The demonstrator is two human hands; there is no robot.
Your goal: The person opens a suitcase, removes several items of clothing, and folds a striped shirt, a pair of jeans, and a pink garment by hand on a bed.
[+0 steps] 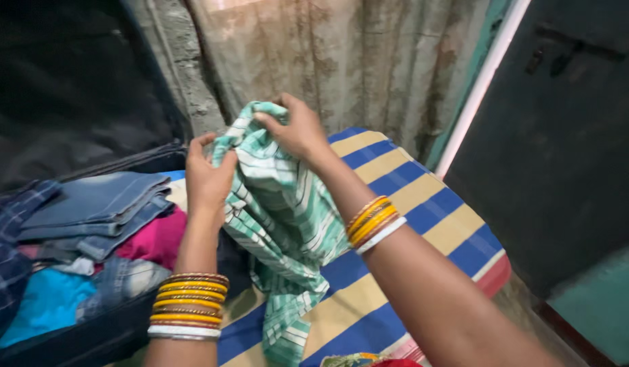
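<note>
Above the blue-and-yellow striped bed [423,204], near the middle of the scene, we hold a green-and-white checked cloth [287,224] bunched up between both hands. Our left hand [207,178] is closed on a gathered fold at the cloth's left edge, fingers curled over the top and thumb behind. Our right hand [297,129] pinches the upper edge a little farther away, fingers bent down onto the fabric. The rest of the cloth hangs down in loose folds, its lower end resting on the bed.

We judge it light, thin and very soft: it drapes and creases freely, has no stiffness, and will slump wherever it is unsupported. It is neither slippery nor fragile. An edge or corner looks the best place to grip, with the hands spread apart.

To the left lies an open dark suitcase [90,336] with folded jeans [100,204], a pink garment [158,238] and a turquoise one [46,302].
</note>
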